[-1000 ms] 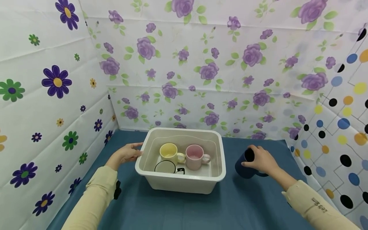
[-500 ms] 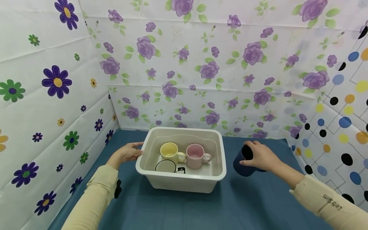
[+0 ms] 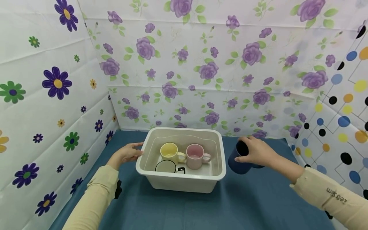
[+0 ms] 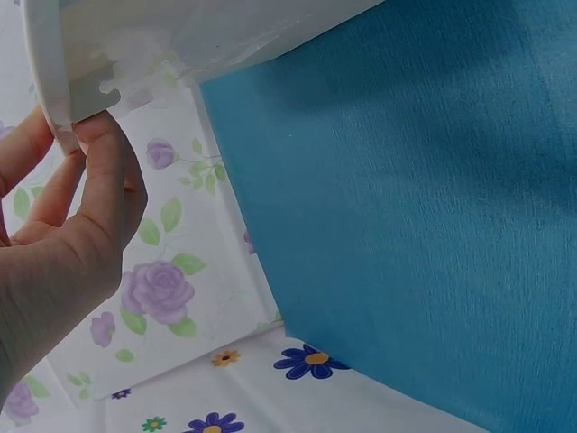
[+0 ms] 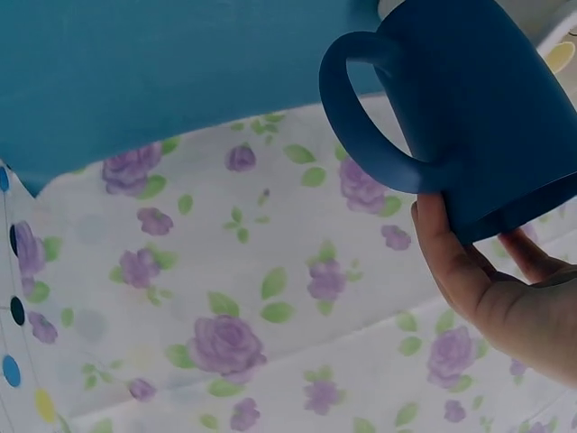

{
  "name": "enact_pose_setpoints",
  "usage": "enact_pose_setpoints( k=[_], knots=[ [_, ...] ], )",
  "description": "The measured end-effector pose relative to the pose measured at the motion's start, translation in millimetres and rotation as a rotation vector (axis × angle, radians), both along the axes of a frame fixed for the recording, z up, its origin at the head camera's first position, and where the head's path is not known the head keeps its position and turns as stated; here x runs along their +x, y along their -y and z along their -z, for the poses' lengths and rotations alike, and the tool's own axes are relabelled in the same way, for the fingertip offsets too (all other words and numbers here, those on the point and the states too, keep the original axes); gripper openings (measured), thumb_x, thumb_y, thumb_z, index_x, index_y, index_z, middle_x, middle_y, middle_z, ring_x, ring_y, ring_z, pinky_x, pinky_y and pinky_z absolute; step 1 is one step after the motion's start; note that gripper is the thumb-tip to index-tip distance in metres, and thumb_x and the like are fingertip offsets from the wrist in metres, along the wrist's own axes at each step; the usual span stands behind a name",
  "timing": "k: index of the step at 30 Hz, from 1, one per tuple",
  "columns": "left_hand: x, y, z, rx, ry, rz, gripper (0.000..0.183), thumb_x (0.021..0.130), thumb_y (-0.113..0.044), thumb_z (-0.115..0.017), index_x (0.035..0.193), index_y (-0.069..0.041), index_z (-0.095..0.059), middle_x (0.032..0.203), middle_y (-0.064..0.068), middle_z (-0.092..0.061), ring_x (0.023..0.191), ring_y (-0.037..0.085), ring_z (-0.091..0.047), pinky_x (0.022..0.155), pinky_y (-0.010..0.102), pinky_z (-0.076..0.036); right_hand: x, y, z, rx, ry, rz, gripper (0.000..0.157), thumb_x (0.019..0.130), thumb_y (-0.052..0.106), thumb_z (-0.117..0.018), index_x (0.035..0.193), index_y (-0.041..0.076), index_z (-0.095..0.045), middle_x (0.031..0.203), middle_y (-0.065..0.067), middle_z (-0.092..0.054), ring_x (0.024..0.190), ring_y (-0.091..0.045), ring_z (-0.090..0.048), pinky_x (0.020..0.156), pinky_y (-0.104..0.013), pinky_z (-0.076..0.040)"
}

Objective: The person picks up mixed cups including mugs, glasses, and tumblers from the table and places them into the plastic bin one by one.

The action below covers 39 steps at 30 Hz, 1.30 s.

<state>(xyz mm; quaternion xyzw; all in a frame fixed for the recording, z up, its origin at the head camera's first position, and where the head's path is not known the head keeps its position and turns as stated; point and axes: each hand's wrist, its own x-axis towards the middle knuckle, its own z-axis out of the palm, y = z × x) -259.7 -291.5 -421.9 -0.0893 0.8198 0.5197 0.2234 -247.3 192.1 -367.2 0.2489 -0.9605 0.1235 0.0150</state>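
Observation:
My right hand [image 3: 257,151] grips a dark blue mug [image 3: 239,163] by its rim, to the right of the tub in the head view. The mug is tilted, its mouth toward my palm; its curved handle [image 5: 338,108] shows in the right wrist view. With thumb and fingers my left hand [image 3: 126,154] pinches the left rim of a white plastic tub [image 3: 184,185]. Inside the tub stand a yellow mug [image 3: 168,150] and a pink mug [image 3: 194,156]. A white mug with a black rim [image 3: 165,166] is in front of them, partly hidden by the tub's front wall.
A blue cloth [image 3: 184,210] covers the table under the tub. Flowered sheets [image 3: 184,64] hang behind and at the left, and a dotted sheet [image 3: 342,137] at the right.
My right hand has carried the dark blue mug a little to the left and slightly up, closer to the tub. The left hand and the tub have stayed almost where they were.

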Motion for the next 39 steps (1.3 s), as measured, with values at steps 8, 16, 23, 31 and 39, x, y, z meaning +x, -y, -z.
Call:
enact_pose_setpoints(
  k=[8, 16, 23, 31, 39],
  knots=[
    [-0.9, 1, 1.2, -0.008, -0.002, 0.003, 0.066, 0.095, -0.010, -0.055, 0.150, -0.002, -0.019, 0.128, 0.026, -0.054, 0.087, 0.011, -0.065, 0.083, 0.034, -0.056, 0.6, 10, -19.9, 0.029, 0.000, -0.030, 0.074, 0.075, 0.045, -0.075, 0.128, 0.000, -0.053, 0.111, -0.025, -0.058, 0.085, -0.031, -0.061, 0.065, -0.042, -0.053],
    [-1.3, 1, 1.0, -0.017, -0.010, 0.011, 0.065, 0.096, -0.010, -0.054, 0.150, -0.002, -0.019, 0.131, 0.027, -0.051, 0.091, 0.013, -0.065, 0.086, 0.036, -0.055, 2.4, 21, -37.3, 0.035, -0.015, -0.067, 0.072, 0.076, 0.043, -0.075, 0.129, -0.001, -0.052, 0.109, -0.024, -0.059, 0.084, -0.030, -0.061, 0.064, -0.040, -0.053],
    [-1.8, 3, 1.7, -0.012, 0.005, 0.000, 0.065, 0.096, -0.011, -0.054, 0.150, -0.003, -0.019, 0.129, 0.026, -0.053, 0.086, 0.011, -0.064, 0.085, 0.034, -0.055, 1.1, 36, -39.9, 0.081, -0.015, -0.083, 0.072, 0.077, 0.045, -0.074, 0.130, 0.001, -0.053, 0.112, -0.024, -0.060, 0.086, -0.030, -0.062, 0.067, -0.040, -0.054],
    [-0.1, 1, -0.1, -0.013, 0.008, -0.002, 0.065, 0.096, -0.010, -0.054, 0.150, -0.002, -0.018, 0.130, 0.027, -0.051, 0.086, 0.011, -0.065, 0.085, 0.035, -0.055, 0.3, 56, -43.3, 0.104, -0.035, -0.097, 0.071, 0.079, 0.046, -0.072, 0.131, 0.002, -0.052, 0.109, -0.022, -0.060, 0.087, -0.032, -0.061, 0.070, -0.043, -0.053],
    [-1.0, 0, -1.2, -0.017, 0.000, 0.005, 0.065, 0.095, -0.009, -0.054, 0.150, -0.001, -0.019, 0.123, 0.025, -0.057, 0.080, 0.009, -0.065, 0.080, 0.032, -0.057, -1.8, 76, -42.0, 0.114, -0.028, -0.142, 0.069, 0.078, 0.046, -0.072, 0.128, 0.003, -0.053, 0.108, -0.020, -0.061, 0.086, -0.033, -0.062, 0.069, -0.043, -0.053]
  ],
)
